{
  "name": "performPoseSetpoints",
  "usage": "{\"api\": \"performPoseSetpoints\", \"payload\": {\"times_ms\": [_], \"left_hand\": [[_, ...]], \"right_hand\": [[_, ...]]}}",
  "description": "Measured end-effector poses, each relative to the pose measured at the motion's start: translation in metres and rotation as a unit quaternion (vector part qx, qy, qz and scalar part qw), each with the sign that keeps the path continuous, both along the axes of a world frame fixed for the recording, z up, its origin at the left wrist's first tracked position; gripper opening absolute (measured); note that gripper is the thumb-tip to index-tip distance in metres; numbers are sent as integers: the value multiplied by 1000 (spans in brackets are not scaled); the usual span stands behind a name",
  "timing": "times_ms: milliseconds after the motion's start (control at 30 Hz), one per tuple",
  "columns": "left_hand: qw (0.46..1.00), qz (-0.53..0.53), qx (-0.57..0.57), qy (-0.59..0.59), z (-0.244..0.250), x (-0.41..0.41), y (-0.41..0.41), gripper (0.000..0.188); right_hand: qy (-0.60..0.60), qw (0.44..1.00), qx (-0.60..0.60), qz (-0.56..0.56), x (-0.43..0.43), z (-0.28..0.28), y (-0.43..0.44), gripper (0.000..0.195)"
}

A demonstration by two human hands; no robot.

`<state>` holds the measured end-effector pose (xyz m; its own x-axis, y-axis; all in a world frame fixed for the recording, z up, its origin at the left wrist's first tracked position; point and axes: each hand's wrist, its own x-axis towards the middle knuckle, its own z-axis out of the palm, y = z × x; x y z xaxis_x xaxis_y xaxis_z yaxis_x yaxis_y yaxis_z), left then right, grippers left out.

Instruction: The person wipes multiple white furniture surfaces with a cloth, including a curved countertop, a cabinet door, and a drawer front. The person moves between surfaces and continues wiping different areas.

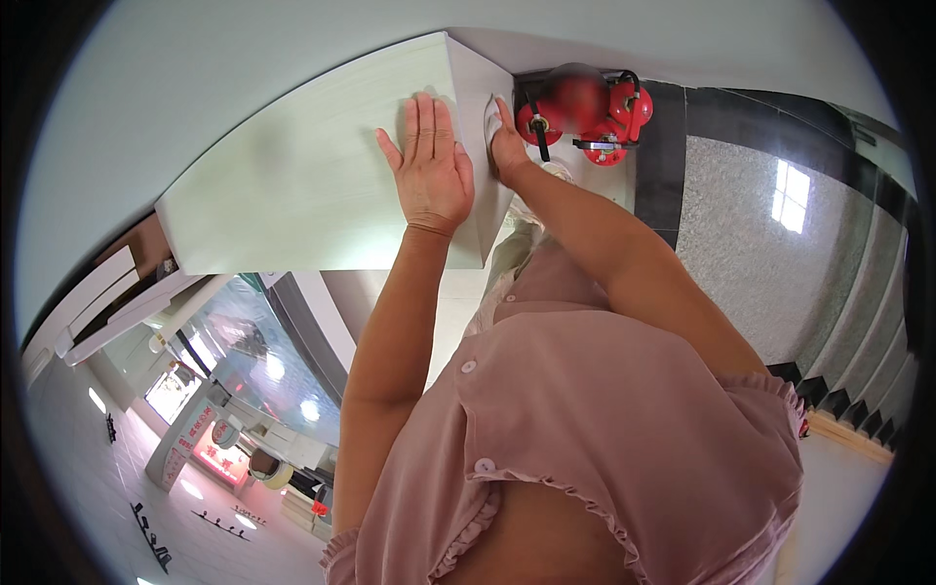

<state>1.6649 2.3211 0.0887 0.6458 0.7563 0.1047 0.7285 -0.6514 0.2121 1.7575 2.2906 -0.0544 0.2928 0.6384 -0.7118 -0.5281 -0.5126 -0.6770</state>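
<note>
My left hand (433, 168) lies palm down on the pale wood-grain top of a cabinet (307, 175), its fingers apart and nothing in it. At the cabinet's end panel (468, 139), my right hand (507, 146) presses a folded whitish cloth (491, 117) to the surface. Part of the cloth is hidden by the hand and its fingers. Just right of that hand, several red fire extinguishers (604, 142) with black hoses and handles stand on the floor by the wall.
A pale wall (292, 73) runs behind the cabinet. At right, black floor tiles (658, 161) border a speckled grey floor slab (738, 197), with steps (848, 292) beyond. A glass surface (270, 365) and a lit red sign (223, 453) with writing are at lower left.
</note>
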Motion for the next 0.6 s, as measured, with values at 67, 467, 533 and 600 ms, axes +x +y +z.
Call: {"api": "performPoseSetpoints", "payload": {"times_ms": [67, 467, 533, 600], "left_hand": [[1000, -4, 4, 1, 1, 4, 2, 56], [999, 8, 41, 13, -13, -3, 4, 55], [999, 8, 43, 16, -14, -2, 4, 55], [999, 9, 46, 17, -16, -3, 4, 55]], "right_hand": [[25, 1000, -7, -5, -10, -11, -12, 58], [120, 992, -37, 28, -39, 123, -92, 53], [62, 996, -11, 61, -44, 124, -101, 54], [65, 995, -17, 76, -45, 121, -103, 54]]}}
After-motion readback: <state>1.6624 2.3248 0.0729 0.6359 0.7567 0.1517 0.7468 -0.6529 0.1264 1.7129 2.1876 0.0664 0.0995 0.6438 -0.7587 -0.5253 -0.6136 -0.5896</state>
